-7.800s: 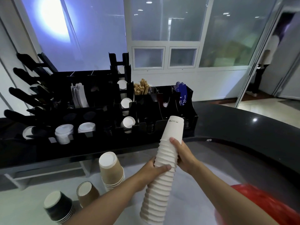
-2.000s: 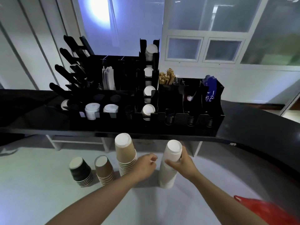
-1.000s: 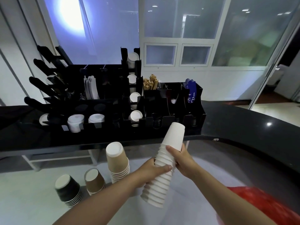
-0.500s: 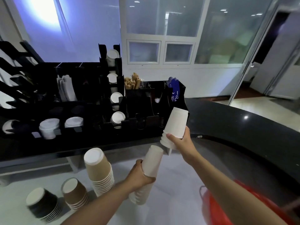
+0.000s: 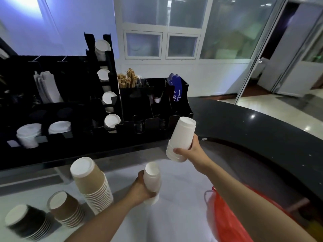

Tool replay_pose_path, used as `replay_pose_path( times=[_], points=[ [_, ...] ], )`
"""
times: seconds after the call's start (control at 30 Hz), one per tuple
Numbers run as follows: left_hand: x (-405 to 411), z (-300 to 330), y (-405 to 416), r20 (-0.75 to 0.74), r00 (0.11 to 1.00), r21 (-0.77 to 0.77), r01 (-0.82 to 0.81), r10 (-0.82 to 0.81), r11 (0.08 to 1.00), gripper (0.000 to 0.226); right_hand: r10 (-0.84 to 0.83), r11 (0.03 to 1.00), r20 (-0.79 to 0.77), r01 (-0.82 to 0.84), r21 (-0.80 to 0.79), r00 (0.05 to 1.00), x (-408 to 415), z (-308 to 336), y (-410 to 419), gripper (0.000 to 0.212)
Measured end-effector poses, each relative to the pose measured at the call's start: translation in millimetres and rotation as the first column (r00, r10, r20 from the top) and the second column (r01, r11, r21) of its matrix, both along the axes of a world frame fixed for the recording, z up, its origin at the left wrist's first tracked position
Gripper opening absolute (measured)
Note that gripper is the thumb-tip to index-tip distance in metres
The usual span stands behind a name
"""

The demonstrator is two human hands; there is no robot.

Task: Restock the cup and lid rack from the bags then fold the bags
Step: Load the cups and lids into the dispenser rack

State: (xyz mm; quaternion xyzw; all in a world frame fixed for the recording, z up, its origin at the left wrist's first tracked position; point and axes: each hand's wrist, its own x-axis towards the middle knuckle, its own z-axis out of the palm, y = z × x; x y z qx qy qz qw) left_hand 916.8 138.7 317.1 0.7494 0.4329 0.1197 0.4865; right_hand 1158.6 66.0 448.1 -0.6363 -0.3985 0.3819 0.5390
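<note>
White stack is now split in two; 1 s ago it was one tilted stack held by both hands, 0.5 s ago the halves were just coming apart. Gap between the halves is wider now. Camera has also swung, so the rack sits further left in view.

Right hand (image 5: 191, 151): raised, forearm reaching up and forward from lower right, fingers clamped around the upper white stack (image 5: 181, 138). That stack is bottoms-up, tilted slightly right, in the air just in front of the right end of the black cup and lid rack (image 5: 153, 109), not touching it.

Left hand (image 5: 141, 187): lower, forearm coming in from bottom centre, fingers closed around the lower white stack (image 5: 152, 180), thumb on its left side. That stack is bottoms-up and near upright; its lower end is down at the grey counter (image 5: 174, 215), contact I cannot tell.

On the counter, left of the left hand: tall tan cup stack (image 5: 92, 184), leaning left; shorter brown stack (image 5: 65, 208); black stack (image 5: 26, 222) at the far left, blurred. All three bottoms-up, in a row, close but apart.

Red bag (image 5: 227, 222) lies on the counter at lower right, under the right forearm.

Rack holds white lids (image 5: 111, 120) in its centre column and white cups (image 5: 28, 135) at its left.
</note>
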Motion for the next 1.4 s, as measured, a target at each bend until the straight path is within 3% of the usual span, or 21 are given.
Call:
replay_pose_path(
  times=[0.13,0.27,0.33,0.47,0.57,0.67,0.8,0.93,1.07,1.23,1.4],
  points=[
    [-15,12,7,0.037,0.999,-0.034,0.001,0.000,0.999,0.118,0.063,0.998,0.017,-0.063,0.015,0.998,-8,7,16,0.096],
    [-20,49,16,0.015,0.999,0.084,0.033,-0.034,0.996,0.121,0.131,0.990,0.052,-0.133,0.049,0.990,-23,27,43,0.094],
    [-20,74,19,0.013,1.000,0.174,0.011,-0.013,0.985,0.101,0.161,0.983,0.065,-0.166,0.081,0.985,-30,43,59,0.093],
    [-21,140,31,0.118,0.991,0.476,-0.109,0.059,0.873,0.034,0.202,0.955,0.095,-0.218,0.202,0.975,-41,91,95,0.096],
    [-26,196,49,0.172,0.980,0.637,-0.189,0.101,0.747,0.015,0.204,0.934,0.122,-0.231,0.274,0.971,-52,130,123,0.095],
    [-37,245,72,0.152,0.980,0.719,-0.199,0.129,0.666,0.020,0.196,0.917,0.126,-0.227,0.328,0.972,-65,164,151,0.091],
    [-63,287,109,0.000,0.978,0.806,-0.125,0.210,0.579,0.032,0.141,0.910,0.145,-0.186,0.370,0.979,-84,195,184,0.080],
    [-88,303,153,-0.017,0.965,0.814,-0.138,0.261,0.564,0.041,0.061,0.893,0.186,-0.137,0.429,0.981,-97,211,214,0.057],
    [-102,303,201,-0.093,0.961,0.866,-0.050,0.259,0.497,0.049,0.000,0.909,0.215,-0.090,0.407,0.977,-109,219,244,0.082],
    [-105,299,252,-0.260,0.930,0.856,0.099,0.259,0.507,0.065,-0.098,0.918,0.286,-0.024,0.395,0.953,-127,220,281,0.081],
    [-105,286,281,-0.304,0.926,0.861,0.166,0.224,0.481,0.073,-0.120,0.941,0.377,-0.016,0.337,0.918,-140,216,314,0.085]
  ],
)
